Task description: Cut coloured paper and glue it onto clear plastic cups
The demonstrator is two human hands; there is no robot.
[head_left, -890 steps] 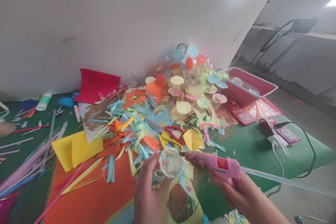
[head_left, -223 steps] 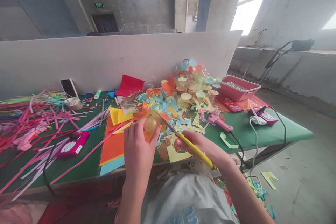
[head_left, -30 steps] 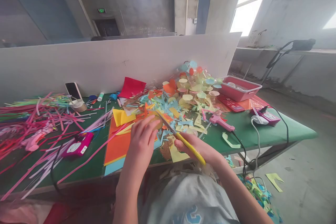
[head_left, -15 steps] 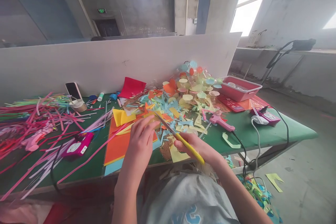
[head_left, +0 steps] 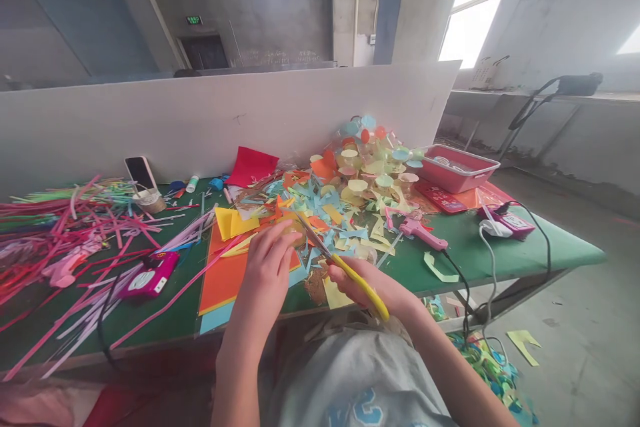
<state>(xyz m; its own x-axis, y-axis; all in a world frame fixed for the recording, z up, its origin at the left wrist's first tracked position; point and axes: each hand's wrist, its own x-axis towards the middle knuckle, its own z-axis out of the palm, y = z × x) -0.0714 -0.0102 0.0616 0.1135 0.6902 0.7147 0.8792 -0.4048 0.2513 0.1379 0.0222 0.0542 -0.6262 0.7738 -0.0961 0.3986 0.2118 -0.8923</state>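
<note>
Left hand: the left hand (head_left: pixel 267 267) curls narrow around an amber plastic ball (head_left: pixel 293 230), its fingers hiding most of it.

Right hand: the right hand (head_left: pixel 360 287) grips the yellow handles of one pair of scissors (head_left: pixel 370 300); the steel blades (head_left: pixel 314 237) reach up to the ball, just beside the left fingers.

Ball's place: held in the air, over the near half of the green table (head_left: pixel 470 260), above paper scraps and just right of an orange sheet (head_left: pixel 220 273).

Table, far side: one heap of clear plastic domes and pastel paper discs (head_left: pixel 365 160), too many to count, against a white board (head_left: pixel 225 127); one red sheet (head_left: pixel 253 167); one pink plastic tray (head_left: pixel 456 170) at the right corner.

Table, left end: one phone (head_left: pixel 140 173) stands propped by the board, beside a tangle of pink straws (head_left: pixel 60 240).

Counted pairs: two pink power strips (head_left: pixel 149 275), one at each end; two pink glue guns (head_left: pixel 420 233), the other (head_left: pixel 63 273) among the straws.

Since the earliest view: the glue gun has left the right hand and lies on the table, and scissors have taken its place.
</note>
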